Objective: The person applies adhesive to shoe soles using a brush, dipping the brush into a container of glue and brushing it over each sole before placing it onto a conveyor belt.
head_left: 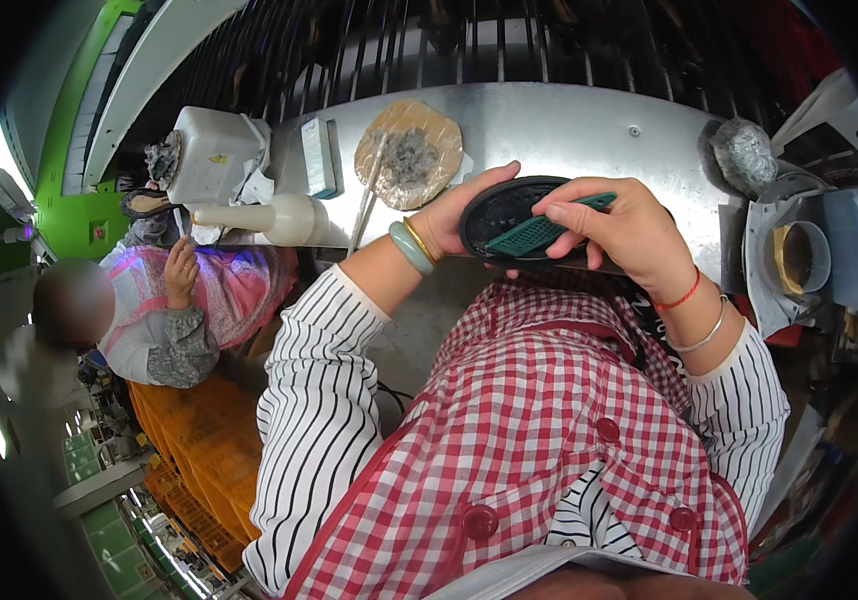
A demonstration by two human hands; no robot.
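Note:
In front of my apron, over the near edge of the metal bench, is a black oval piece (pixel 479 215) with a raised rim, like a shallow dish. I cannot make out what it is. My left hand (pixel 459 212) is wrapped round its left side, thumb along the rim and most fingers hidden beneath. Between the thumb and fingers of my right hand (pixel 614 225) is a dark green strip with a dotted, textured face (pixel 529 236). The strip slants across the inside of the black piece, its lower left end against or just above the inner surface.
Left on the metal bench (pixel 569 120) lie a round tan pad (pixel 439 130) with grey fluff and a stick, a box (pixel 318 158), a white spouted bottle (pixel 289 220) and a white canister (pixel 211 160). A foil-wrapped lump (pixel 744 157) and a round tub (pixel 817 255) stand right. A co-worker (pixel 214 285) sits left.

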